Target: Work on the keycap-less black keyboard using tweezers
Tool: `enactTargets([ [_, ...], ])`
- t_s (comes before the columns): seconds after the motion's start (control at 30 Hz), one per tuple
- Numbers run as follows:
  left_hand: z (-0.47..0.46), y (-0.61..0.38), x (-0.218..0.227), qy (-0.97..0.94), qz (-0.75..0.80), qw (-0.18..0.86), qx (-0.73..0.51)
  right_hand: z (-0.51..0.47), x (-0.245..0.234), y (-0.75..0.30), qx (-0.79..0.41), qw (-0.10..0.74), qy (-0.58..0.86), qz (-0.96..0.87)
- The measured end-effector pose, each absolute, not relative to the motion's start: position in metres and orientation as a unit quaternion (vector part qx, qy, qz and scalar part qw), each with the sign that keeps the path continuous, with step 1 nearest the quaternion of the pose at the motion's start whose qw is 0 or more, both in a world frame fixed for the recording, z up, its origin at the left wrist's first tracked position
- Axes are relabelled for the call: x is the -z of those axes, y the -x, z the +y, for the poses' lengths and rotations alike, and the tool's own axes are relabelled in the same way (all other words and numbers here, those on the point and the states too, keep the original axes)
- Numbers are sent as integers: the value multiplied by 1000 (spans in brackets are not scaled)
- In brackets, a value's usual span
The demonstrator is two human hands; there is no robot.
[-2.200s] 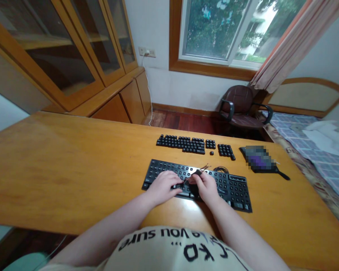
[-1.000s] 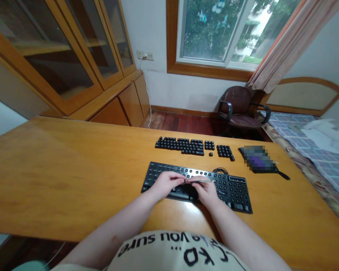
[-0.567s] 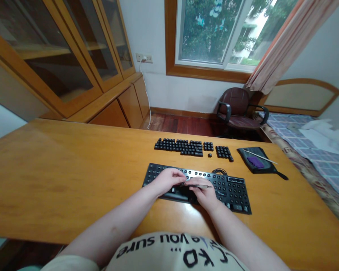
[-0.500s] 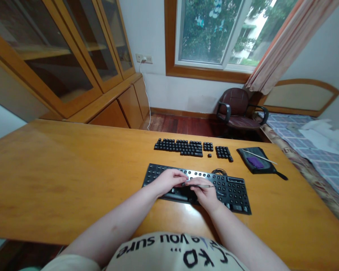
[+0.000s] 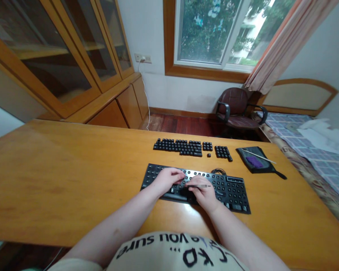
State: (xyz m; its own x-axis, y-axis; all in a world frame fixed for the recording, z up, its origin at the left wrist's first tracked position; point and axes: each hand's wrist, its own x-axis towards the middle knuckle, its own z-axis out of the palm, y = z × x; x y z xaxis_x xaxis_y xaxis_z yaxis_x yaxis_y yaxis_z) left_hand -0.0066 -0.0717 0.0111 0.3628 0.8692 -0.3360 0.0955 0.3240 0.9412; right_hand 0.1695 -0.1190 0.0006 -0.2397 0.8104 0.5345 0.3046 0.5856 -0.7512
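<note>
A black keyboard frame (image 5: 231,190) with its keycaps off lies on the wooden desk (image 5: 73,169) in front of me. My left hand (image 5: 166,180) rests on its left-middle part, fingers curled and pressed down on the frame. My right hand (image 5: 202,191) is closed on a thin stick-like tool (image 5: 199,185), which lies almost level across the frame and points towards my left hand. The removed black keycaps (image 5: 183,146) stand in keyboard order farther back on the desk.
A dark pouch (image 5: 250,165) with a purple item and a thin stick on it lies at the right of the desk. A coiled cable (image 5: 219,171) sits behind the frame. Beyond the desk are a brown chair (image 5: 238,109), glass-door cabinets (image 5: 59,56) and a bed (image 5: 313,150).
My right hand has turned the thin tool from slanting upward to lying nearly level, and both hands have drawn close together on the frame. The view has shifted slightly.
</note>
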Motion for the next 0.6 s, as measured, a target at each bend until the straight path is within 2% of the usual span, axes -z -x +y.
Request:
enactTargets([
  [0.17, -48, 16, -18, -574, 511, 558, -314, -120, 0, -170, -256, 496, 389, -733],
  [0.3, -11, 29, -23, -758, 535, 322, -187, -121, 0, -170, -250, 515, 406, -713],
  [0.6, 27, 17, -2, -805, 526, 253, -105, -120, 0, -171, -238, 516, 410, -713],
])
